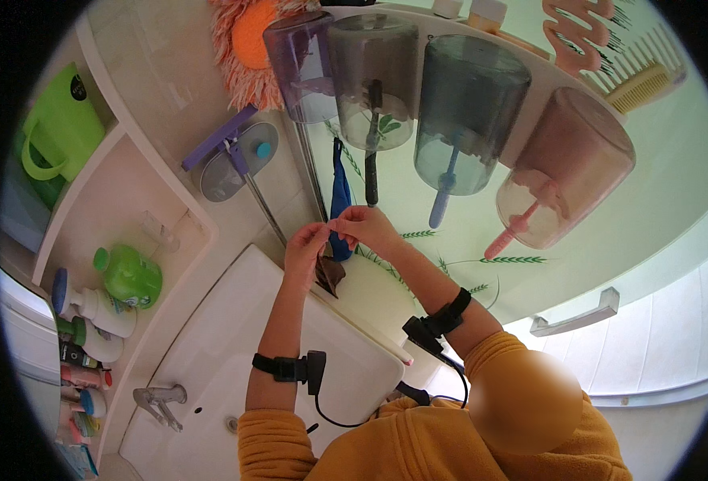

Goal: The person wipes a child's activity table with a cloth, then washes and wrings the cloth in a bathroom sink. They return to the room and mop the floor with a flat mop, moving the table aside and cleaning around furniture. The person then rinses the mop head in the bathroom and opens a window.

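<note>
My left hand (304, 251) and my right hand (367, 229) meet above the far edge of the white washbasin (209, 343). Thumbs and fingertips are pinched together and touch each other; whether something small lies between them is too fine to tell. Just behind the fingers hangs a blue cloth-like strip (340, 180), partly covered by my right hand. A crumpled dark brown piece (330, 275) shows below the hands, close to my left palm; I cannot tell whether it is held. Near my right knuckles is the black handle (371, 180) of a toothbrush.
Several tinted clear cups (473, 114) hang upside down, with blue (443, 198) and pink (510, 231) toothbrushes beside them. A purple squeegee (222, 138) and orange chenille duster (252, 42) are at upper left. Bottles (128, 276) and a green jug (65, 126) fill side shelves above the faucet (160, 401).
</note>
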